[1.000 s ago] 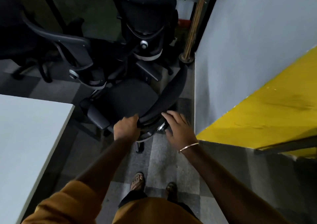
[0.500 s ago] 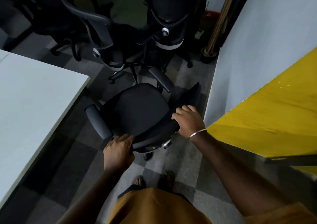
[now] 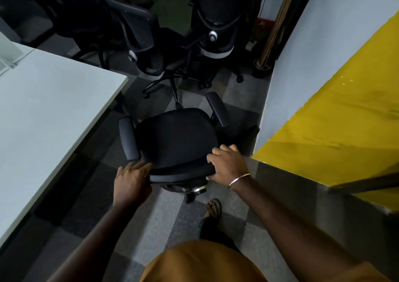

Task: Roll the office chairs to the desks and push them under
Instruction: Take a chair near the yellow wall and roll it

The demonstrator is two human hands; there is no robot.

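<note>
Near: orange garment at bottom edge, one sandalled foot [image 3: 213,208] on checkered carpet floor [image 3: 151,221]

Both hands on the top edge of the backrest [image 3: 181,171] of the nearest office chair [image 3: 176,139]. Left hand [image 3: 131,179] wraps the left end, fingers curled over the rim. Right hand [image 3: 226,167] grips the right end, fingers over the top, thumb beneath; thin bangle [image 3: 239,180] at wrist. Neither hand spread; both closed round the backrest

Chair stands in the aisle, seat facing away from the person, white desk [image 3: 49,126] to its left, grey and yellow wall [image 3: 323,87] close on its right. Not yet under the desk

Handling, as judged: on casters, so likely rolls easily but may swivel and drift; moderately heavy, rigid frame, padded top gives a fair grip. The two-ended hold on the backrest suits steering. Armrests [image 3: 127,139] may catch the desk edge

Far: two more black chairs [image 3: 211,29] clustered, bases tangled close; dim light, detail lost
</note>
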